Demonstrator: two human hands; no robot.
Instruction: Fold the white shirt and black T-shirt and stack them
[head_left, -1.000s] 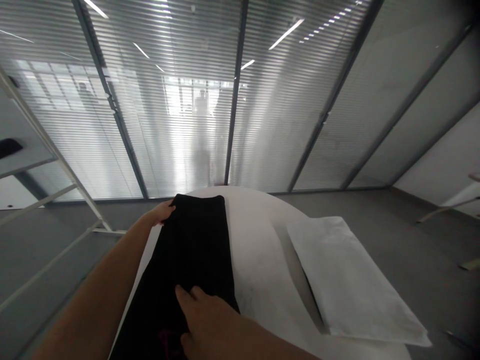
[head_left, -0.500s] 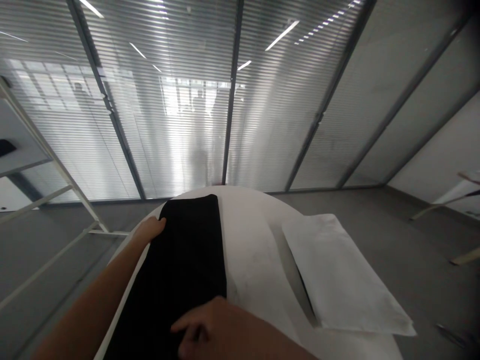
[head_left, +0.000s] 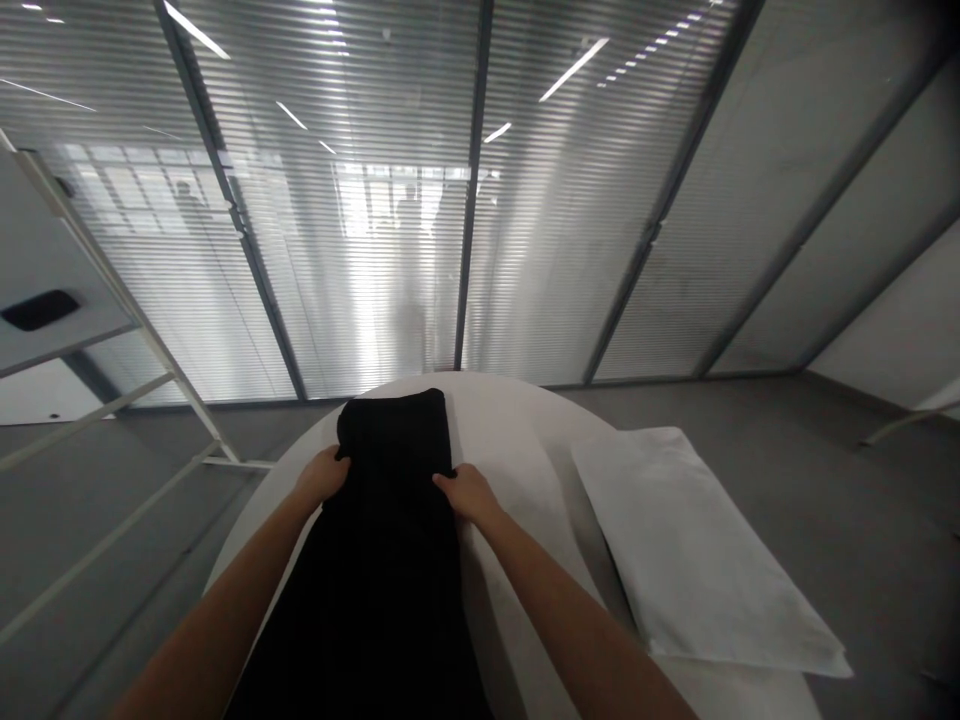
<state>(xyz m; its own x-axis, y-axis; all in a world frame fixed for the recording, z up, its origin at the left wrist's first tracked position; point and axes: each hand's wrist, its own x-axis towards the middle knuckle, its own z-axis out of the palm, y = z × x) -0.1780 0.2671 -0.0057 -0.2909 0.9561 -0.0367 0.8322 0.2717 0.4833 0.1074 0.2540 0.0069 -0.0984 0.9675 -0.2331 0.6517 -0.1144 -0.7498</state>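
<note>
A long black cloth [head_left: 390,540] lies folded lengthwise on a round white table [head_left: 517,440], running from the near edge toward the far rim. My left hand [head_left: 324,478] holds the cloth's left edge, fingers curled onto it. My right hand [head_left: 466,493] grips the right edge at about the same distance along it. Both arms reach forward on either side of the cloth.
A white pillow-like pad [head_left: 697,560] lies on the table's right side and overhangs its edge. A white metal frame [head_left: 142,350] stands at the left. Glass walls with blinds [head_left: 465,200] rise behind the table; grey floor lies around it.
My right hand has moved from the near end of the cloth forward to its right edge. My left hand has slid back slightly along the left edge. The cloth's far end looks bunched narrower.
</note>
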